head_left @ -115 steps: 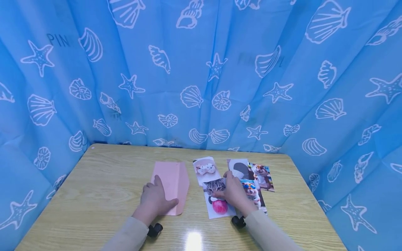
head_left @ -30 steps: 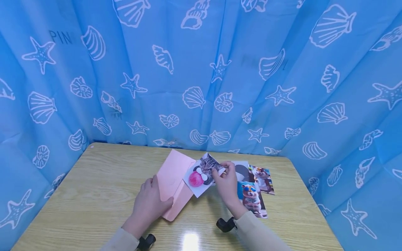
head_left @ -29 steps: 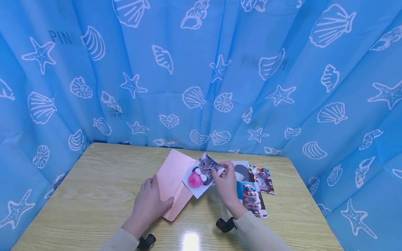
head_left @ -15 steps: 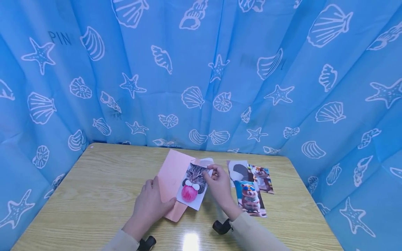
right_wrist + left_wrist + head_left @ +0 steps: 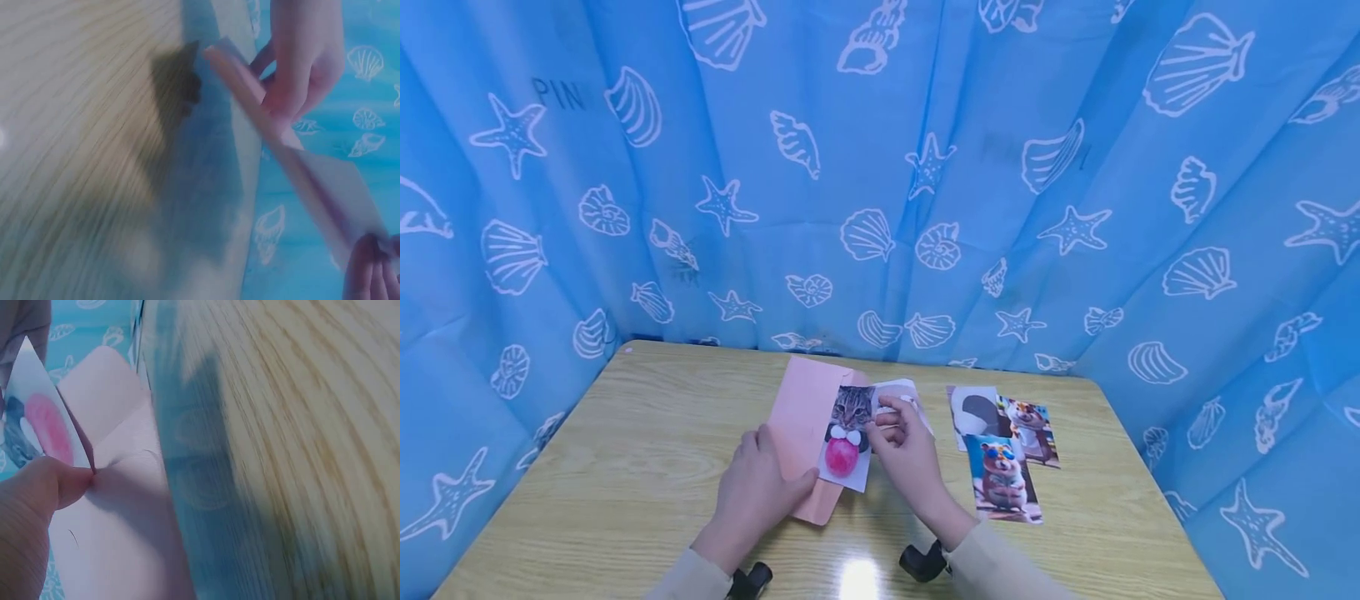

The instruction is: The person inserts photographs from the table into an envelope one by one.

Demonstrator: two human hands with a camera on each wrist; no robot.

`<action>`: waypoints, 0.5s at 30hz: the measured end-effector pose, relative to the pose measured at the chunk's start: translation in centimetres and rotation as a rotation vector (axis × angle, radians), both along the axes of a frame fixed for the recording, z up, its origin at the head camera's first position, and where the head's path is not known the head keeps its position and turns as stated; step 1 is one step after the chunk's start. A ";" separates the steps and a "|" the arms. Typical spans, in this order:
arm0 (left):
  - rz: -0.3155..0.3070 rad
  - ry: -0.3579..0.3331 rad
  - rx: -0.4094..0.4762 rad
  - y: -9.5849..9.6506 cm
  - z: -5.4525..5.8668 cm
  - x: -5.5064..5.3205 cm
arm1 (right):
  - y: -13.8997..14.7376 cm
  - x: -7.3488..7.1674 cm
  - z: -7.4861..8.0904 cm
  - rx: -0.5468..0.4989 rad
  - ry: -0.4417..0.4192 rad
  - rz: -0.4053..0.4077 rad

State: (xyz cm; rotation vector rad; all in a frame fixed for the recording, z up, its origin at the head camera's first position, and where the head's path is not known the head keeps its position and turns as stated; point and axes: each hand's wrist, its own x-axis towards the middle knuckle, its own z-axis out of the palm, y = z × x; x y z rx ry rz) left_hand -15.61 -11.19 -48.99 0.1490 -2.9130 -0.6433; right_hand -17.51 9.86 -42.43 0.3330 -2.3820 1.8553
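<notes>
The left hand [image 5: 751, 487] grips a pink envelope [image 5: 797, 408] over the left middle of the table [image 5: 625, 467], fingers behind it and thumb in front. The right hand [image 5: 908, 450] pinches the right edge of a cat photo [image 5: 846, 454], which shows a striped cat and a round pink shape. The photo stands in front of the envelope's right part, its far end between the two hands and its lower left corner by the left thumb.

The left wrist view gives what the head view cannot: the thumb presses beside the photo's corner, right at the envelope's mouth, with the pale flap [image 5: 103, 384] folded open beyond. Whether any of the photo is inside is unclear. The right wrist view shows the envelope almost edge-on and tilted, apart from the wood, with a dark shadow [image 5: 212, 187] on the table beneath it; only the photo's plain back appears there.

Only the head view shows the other pictures. A pale photo [image 5: 901, 387] lies just beyond the right hand, partly covered. Farther right, three overlap: a grey-and-white photo [image 5: 977, 412] at the far left of the group, a brown hamster photo [image 5: 1032, 425] to its right, and a sunglasses hamster photo [image 5: 1002, 479] nearest. A blue shell-patterned curtain [image 5: 850, 167] hangs along the far edge.
</notes>
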 end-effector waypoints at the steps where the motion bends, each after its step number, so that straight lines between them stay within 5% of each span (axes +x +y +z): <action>1: 0.002 -0.004 -0.002 0.0 0.0 -0.1 | -0.1 0.0 -0.2 0.003 0.003 -0.003; 15: 0.027 -0.047 0.043 0.0 -0.1 -0.5 | -1.4 -2.9 -4.5 0.062 -0.115 0.032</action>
